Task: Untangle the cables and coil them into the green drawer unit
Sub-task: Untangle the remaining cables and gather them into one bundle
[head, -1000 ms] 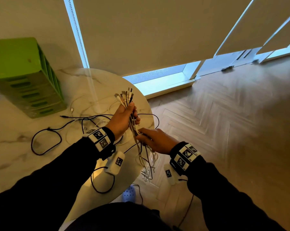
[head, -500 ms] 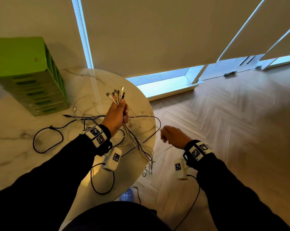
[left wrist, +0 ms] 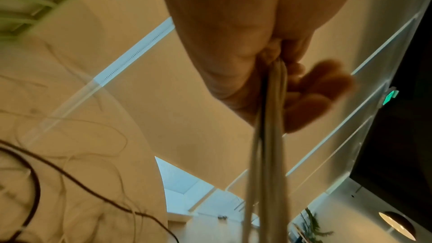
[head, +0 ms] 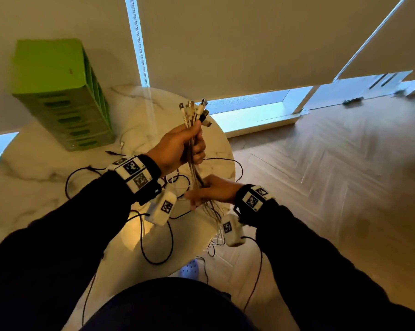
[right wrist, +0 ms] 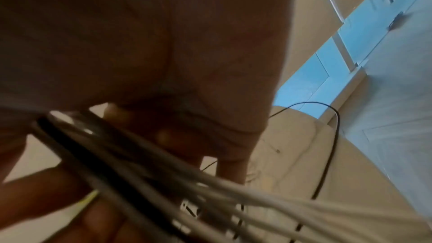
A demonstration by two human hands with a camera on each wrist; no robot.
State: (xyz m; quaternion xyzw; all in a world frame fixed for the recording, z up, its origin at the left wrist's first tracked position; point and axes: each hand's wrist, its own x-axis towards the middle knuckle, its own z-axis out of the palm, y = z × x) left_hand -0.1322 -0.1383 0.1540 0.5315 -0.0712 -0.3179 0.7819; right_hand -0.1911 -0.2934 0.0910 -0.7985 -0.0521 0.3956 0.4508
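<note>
My left hand [head: 189,144] grips a bundle of white and grey cables [head: 194,115] upright above the table's right edge, its plug ends fanning out above the fist. The left wrist view shows the bundle [left wrist: 268,154] running down out of the curled fingers [left wrist: 304,84]. Just below, my right hand [head: 201,192] closes round the same bundle, whose loose tails hang past the table edge. In the right wrist view the strands [right wrist: 163,163] cross between thumb and fingers, blurred. The green drawer unit [head: 58,91] stands at the table's far left with its drawers closed.
On the round marble table [head: 34,168] lie loose black cables [head: 68,185] and a thin white cable [head: 130,137]. A black loop [head: 154,254] lies at the near edge. Wooden floor [head: 321,187] is to the right, a blue shoe [head: 189,271] below, and window blinds are behind.
My right hand had let go and swung out to the right; it has now come back and taken the bundle just under my left hand. The left hand has lifted the plug ends higher.
</note>
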